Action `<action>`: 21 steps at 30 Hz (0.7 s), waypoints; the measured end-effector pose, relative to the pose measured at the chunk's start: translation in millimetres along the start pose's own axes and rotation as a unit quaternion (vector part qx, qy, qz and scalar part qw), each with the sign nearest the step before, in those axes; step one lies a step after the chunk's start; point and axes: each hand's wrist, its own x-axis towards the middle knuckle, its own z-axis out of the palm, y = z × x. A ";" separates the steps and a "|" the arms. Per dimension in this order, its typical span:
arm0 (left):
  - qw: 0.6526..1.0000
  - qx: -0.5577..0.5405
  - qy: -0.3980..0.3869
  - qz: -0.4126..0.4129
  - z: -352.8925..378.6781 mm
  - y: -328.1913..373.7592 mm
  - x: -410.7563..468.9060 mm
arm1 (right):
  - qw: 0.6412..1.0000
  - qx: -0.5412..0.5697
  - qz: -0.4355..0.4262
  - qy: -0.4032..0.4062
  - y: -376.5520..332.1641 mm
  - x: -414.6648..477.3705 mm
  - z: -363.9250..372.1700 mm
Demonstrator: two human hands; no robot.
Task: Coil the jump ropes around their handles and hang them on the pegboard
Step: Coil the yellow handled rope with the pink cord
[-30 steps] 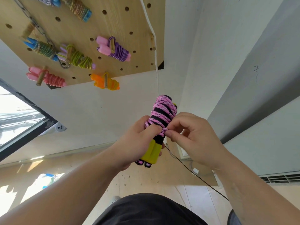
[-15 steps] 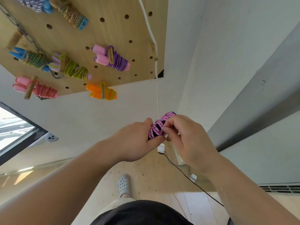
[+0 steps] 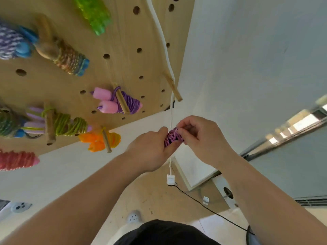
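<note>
You hold the coiled pink rope below the pegboard.
Your left hand grips it; your right hand pinches its wraps.

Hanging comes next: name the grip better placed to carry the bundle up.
Left, probably: the left grip wraps the pink bundle itself, while the right grip only pinches its strands.

Reads as a plain indoor room, a home or hobby space rather than a shop; cannot tell closer. Shows a pale plywood pegboard with round holes and wooden dowel pegs, fixed on a white painted wall and hung with coiled jump ropes, one purple with pink handles near its lower edge, one orange at that edge. Has a light wooden floor, a white wall socket, a white hanging cord, a thin black cable and a slatted vent grille.
</note>
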 end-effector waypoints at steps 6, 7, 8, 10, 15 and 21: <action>0.989 -0.147 0.003 -0.016 -12.3 -18.0 39.1 | 0.995 0.077 0.042 0.055 2.4 29.9 -7.3; 0.985 -0.171 -0.004 -0.023 -15.2 -18.7 46.1 | 0.993 0.091 0.043 0.069 4.3 36.4 -9.8; 0.982 -0.186 -0.013 -0.031 -19.1 -18.6 52.9 | 0.991 0.103 0.044 0.080 6.2 43.2 -11.7; 0.979 -0.194 -0.030 -0.055 -27.5 -18.3 66.0 | 0.988 0.118 0.042 0.087 11.3 55.2 -14.0; 0.957 -0.234 -0.122 -0.116 -44.0 -14.2 88.8 | 0.990 0.127 0.006 0.053 26.6 77.9 -26.1; 0.929 -0.295 -0.105 -0.196 -45.8 1.6 94.7 | 0.990 0.130 -0.056 0.008 44.2 110.0 -38.6</action>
